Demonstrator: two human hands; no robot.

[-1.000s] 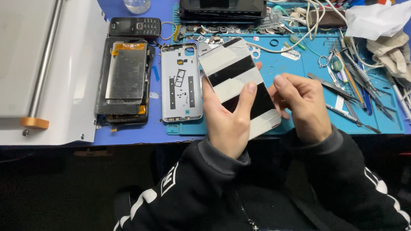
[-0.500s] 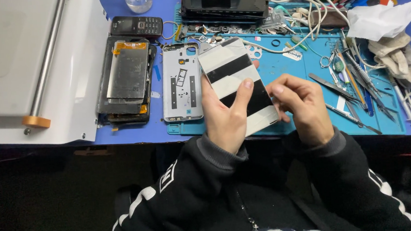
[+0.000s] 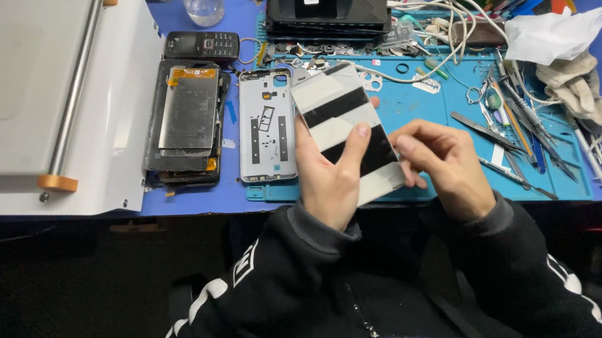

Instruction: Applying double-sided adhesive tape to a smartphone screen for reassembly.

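**Hands work at the edge of a phone screen panel over the repair mat**

The biggest thing is the white machine (image 3: 35,103) with a metal bar, on the left of the blue table (image 3: 197,197). At the far edge lies a stack of black phones (image 3: 325,8), and the teal work mat (image 3: 416,104) covers the middle and right. On its right side there are tweezers and other thin tools (image 3: 517,126), and beyond them a crumpled white tissue (image 3: 553,35). Beside the machine lies an opened phone body (image 3: 188,124) with a metal plate, then a silver phone frame (image 3: 266,125), and above these a small black keypad phone (image 3: 202,45).

The left hand (image 3: 333,181) is closed around a phone screen panel (image 3: 348,130) with black and reflective bands, thumb on its face, holding it tilted just above the near part of the mat. The right hand (image 3: 442,170) is curled, with its fingertips pinching at the right edge of the panel.

In my judgement the step is peeling or checking something at this edge. The next move calls for a steady left grip and a gentle, slow pull, because the thin panel could crack.
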